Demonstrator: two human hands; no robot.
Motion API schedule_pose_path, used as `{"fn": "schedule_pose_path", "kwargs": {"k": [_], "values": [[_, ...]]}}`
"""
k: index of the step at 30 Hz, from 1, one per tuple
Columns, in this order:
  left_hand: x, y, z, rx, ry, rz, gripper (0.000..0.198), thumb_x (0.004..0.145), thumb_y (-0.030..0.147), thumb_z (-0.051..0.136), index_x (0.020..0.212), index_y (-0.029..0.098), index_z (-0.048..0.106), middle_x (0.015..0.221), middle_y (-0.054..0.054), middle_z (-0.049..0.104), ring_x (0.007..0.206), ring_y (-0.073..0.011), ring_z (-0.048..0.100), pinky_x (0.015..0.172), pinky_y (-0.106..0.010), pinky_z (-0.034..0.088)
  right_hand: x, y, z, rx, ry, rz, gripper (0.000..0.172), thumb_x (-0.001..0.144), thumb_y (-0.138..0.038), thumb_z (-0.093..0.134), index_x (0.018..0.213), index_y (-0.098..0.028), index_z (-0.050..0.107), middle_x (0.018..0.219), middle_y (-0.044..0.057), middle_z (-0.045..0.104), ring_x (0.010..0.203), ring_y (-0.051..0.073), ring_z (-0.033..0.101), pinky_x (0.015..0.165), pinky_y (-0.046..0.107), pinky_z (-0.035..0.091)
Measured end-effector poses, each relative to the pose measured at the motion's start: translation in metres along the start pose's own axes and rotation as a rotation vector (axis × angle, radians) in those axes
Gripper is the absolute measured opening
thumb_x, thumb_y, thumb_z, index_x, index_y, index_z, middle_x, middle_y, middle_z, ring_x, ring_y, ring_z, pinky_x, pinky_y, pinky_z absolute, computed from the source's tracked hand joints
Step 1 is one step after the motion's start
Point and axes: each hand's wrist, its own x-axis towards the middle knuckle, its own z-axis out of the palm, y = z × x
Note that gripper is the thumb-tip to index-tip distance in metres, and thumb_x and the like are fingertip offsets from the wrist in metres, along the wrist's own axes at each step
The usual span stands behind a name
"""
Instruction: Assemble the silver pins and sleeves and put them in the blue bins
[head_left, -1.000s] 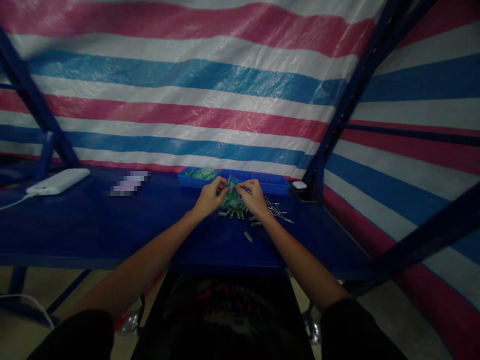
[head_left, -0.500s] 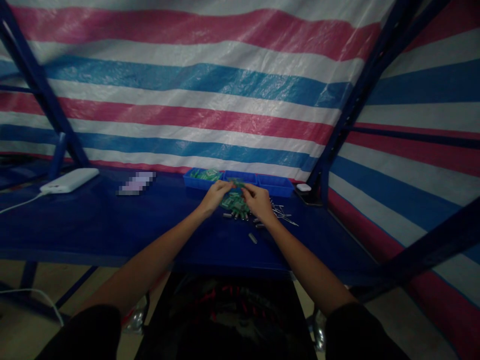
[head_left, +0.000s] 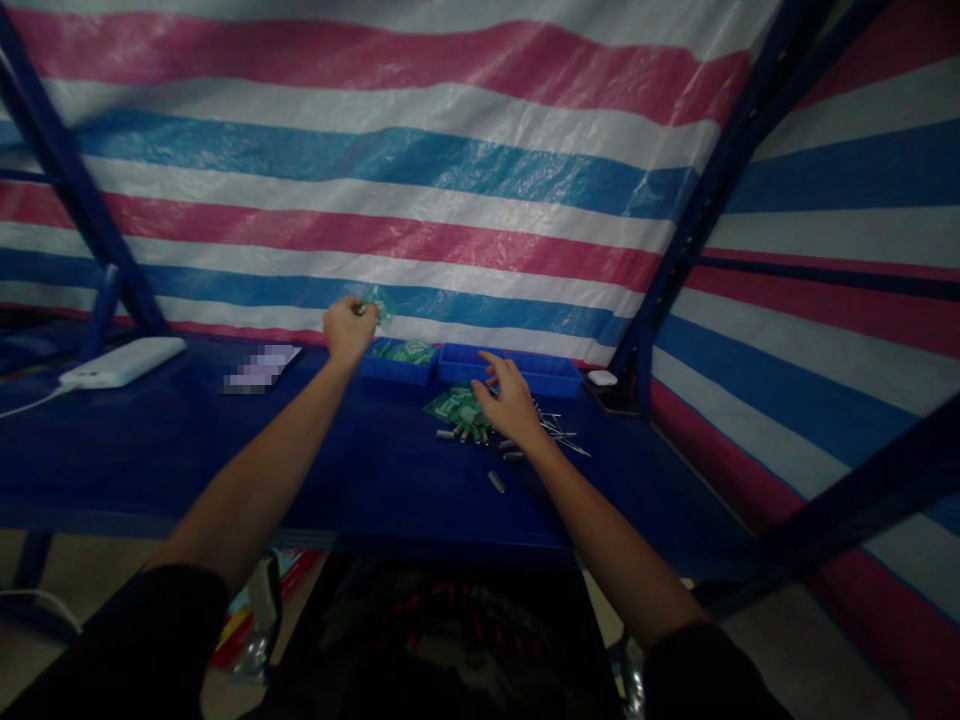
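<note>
My left hand [head_left: 351, 330] is raised just left of and above the blue bin's left compartment, its fingers closed on a small green plastic bag [head_left: 381, 304]. Whether anything is inside that bag is too blurred to tell. My right hand [head_left: 510, 396] is open over the table, fingers spread, with nothing visible in it. Beneath and left of it lies a pile of green bags [head_left: 461, 408]. Short metal cylinders [head_left: 496, 482] lie around the pile, and thin metal rods [head_left: 564, 434] are scattered to its right. More green bags [head_left: 409, 351] fill the left compartment.
A blue divided bin [head_left: 544, 374] stands along the back of the blue table [head_left: 315, 490]. A white power bank [head_left: 126, 362] with a cable and a pixelated phone [head_left: 261, 370] lie left. Farther right are a small white case [head_left: 602, 378] and a dark phone [head_left: 616, 400]. Striped sheeting hangs behind.
My hands, together above the pile before, have parted. My left hand has moved left and up with a green bag; my right hand has opened and stays near the pile.
</note>
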Motion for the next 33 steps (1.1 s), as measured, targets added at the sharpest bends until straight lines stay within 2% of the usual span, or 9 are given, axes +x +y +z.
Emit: {"fn": "schedule_pose_path", "kwargs": {"k": [2, 5, 9, 12, 15, 20, 23, 30, 33], "values": [[0.013, -0.007, -0.001, 0.094, 0.005, -0.016, 0.031, 0.078, 0.033, 0.043, 0.093, 0.013, 0.062, 0.084, -0.008, 0.065, 0.077, -0.0199, 0.058, 0.068, -0.029, 0.042, 0.0, 0.0, 0.001, 0.022, -0.01, 0.004, 0.05, 0.076, -0.026, 0.052, 0.125, -0.019, 0.043, 0.1, 0.009, 0.051, 0.077, 0.017, 0.053, 0.073, 0.035, 0.047], [0.018, -0.014, 0.0, 0.221, -0.069, 0.028, 0.033, 0.08, 0.034, 0.044, 0.101, 0.015, 0.061, 0.094, -0.012, 0.065, 0.085, -0.0234, 0.058, 0.074, -0.034, 0.044, -0.002, -0.002, 0.003, 0.043, -0.039, -0.001, 0.055, 0.075, -0.028, 0.054, 0.128, -0.021, 0.038, 0.1, 0.009, 0.051, 0.077, 0.017, 0.052, 0.072, 0.036, 0.048], [0.015, -0.019, 0.009, 0.44, -0.244, 0.118, 0.031, 0.079, 0.033, 0.047, 0.099, 0.015, 0.062, 0.099, -0.016, 0.063, 0.092, -0.0279, 0.058, 0.076, -0.04, 0.044, -0.002, -0.005, 0.005, 0.055, -0.043, -0.007, 0.059, 0.075, -0.028, 0.054, 0.13, -0.022, 0.033, 0.102, 0.009, 0.049, 0.081, 0.018, 0.051, 0.071, 0.035, 0.048], [0.014, -0.02, 0.018, 0.576, -0.384, 0.117, 0.028, 0.075, 0.03, 0.053, 0.095, 0.014, 0.064, 0.099, -0.018, 0.063, 0.093, -0.0312, 0.058, 0.075, -0.042, 0.044, -0.002, -0.004, 0.004, 0.055, -0.035, -0.005, 0.06, 0.076, -0.028, 0.053, 0.131, -0.022, 0.032, 0.104, 0.01, 0.049, 0.081, 0.018, 0.051, 0.072, 0.036, 0.048], [0.015, -0.016, 0.025, 0.576, -0.464, 0.067, 0.028, 0.071, 0.03, 0.058, 0.092, 0.013, 0.065, 0.1, -0.02, 0.062, 0.094, -0.0342, 0.058, 0.073, -0.042, 0.045, -0.001, -0.001, 0.001, 0.039, -0.031, 0.006, 0.06, 0.076, -0.029, 0.054, 0.131, -0.023, 0.032, 0.103, 0.01, 0.049, 0.078, 0.018, 0.051, 0.073, 0.038, 0.048], [0.021, -0.008, 0.03, 0.531, -0.434, 0.033, 0.032, 0.072, 0.032, 0.054, 0.097, 0.012, 0.064, 0.101, -0.02, 0.062, 0.094, -0.0361, 0.058, 0.072, -0.042, 0.046, 0.001, 0.0, -0.003, -0.001, -0.028, -0.004, 0.057, 0.076, -0.029, 0.053, 0.13, -0.021, 0.034, 0.106, 0.011, 0.048, 0.085, 0.02, 0.052, 0.077, 0.04, 0.046], [0.022, -0.01, 0.032, 0.593, -0.473, 0.02, 0.036, 0.069, 0.028, 0.058, 0.1, 0.01, 0.062, 0.103, -0.022, 0.061, 0.095, -0.0364, 0.057, 0.073, -0.042, 0.045, 0.001, -0.001, -0.005, -0.042, -0.045, -0.003, 0.056, 0.077, -0.029, 0.053, 0.129, -0.019, 0.036, 0.107, 0.012, 0.048, 0.089, 0.021, 0.053, 0.079, 0.04, 0.045], [0.013, -0.026, 0.04, 0.64, -0.617, 0.055, 0.037, 0.073, 0.038, 0.052, 0.097, 0.013, 0.065, 0.105, -0.021, 0.062, 0.098, -0.0359, 0.056, 0.076, -0.043, 0.044, -0.002, 0.0, -0.005, -0.102, -0.328, -0.085, 0.031, 0.079, -0.03, 0.054, 0.107, -0.019, 0.057, 0.094, 0.007, 0.058, 0.084, 0.018, 0.056, 0.078, 0.034, 0.044], [0.015, -0.024, 0.041, 0.586, -0.676, 0.058, 0.037, 0.074, 0.043, 0.05, 0.094, 0.016, 0.066, 0.098, -0.018, 0.065, 0.097, -0.0353, 0.056, 0.077, -0.044, 0.043, -0.001, 0.002, -0.007, -0.125, -0.347, -0.084, 0.028, 0.08, -0.029, 0.053, 0.105, -0.018, 0.059, 0.092, 0.007, 0.059, 0.083, 0.017, 0.056, 0.077, 0.032, 0.043]]}}
